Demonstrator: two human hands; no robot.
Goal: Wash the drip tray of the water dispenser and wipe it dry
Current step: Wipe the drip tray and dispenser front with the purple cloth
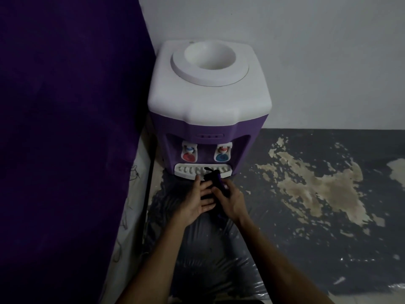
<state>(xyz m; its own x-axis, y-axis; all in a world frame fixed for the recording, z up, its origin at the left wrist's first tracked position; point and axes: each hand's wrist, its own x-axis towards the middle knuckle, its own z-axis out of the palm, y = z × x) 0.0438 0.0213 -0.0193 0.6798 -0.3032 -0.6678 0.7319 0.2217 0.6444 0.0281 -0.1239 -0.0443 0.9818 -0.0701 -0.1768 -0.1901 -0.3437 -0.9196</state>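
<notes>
Standing on the floor against a grey wall is a water dispenser (209, 102) with a white top and purple body. No brand name, label or legible writing shows on it; the only markings are a small strip of indicator dots (209, 136) above the taps. A red tap (189, 152) sits on the viewer's left, a blue tap (222, 152) on the right. The white slotted drip tray (188, 171) is seated in its place at the base of the dispenser, below the taps.

Both hands are held together just in front of the tray. The left hand (198, 200) is open, palm up and fingers spread, its fingertips near the tray's front edge. The right hand (232, 199) is closed around a dark purple cloth (215, 178), bunched, whose upper end overlaps the tray's front in view; whether it touches cannot be told.

A purple fabric surface (65, 128) fills the left side. The dark floor (306, 183) shows worn, pale patches.
</notes>
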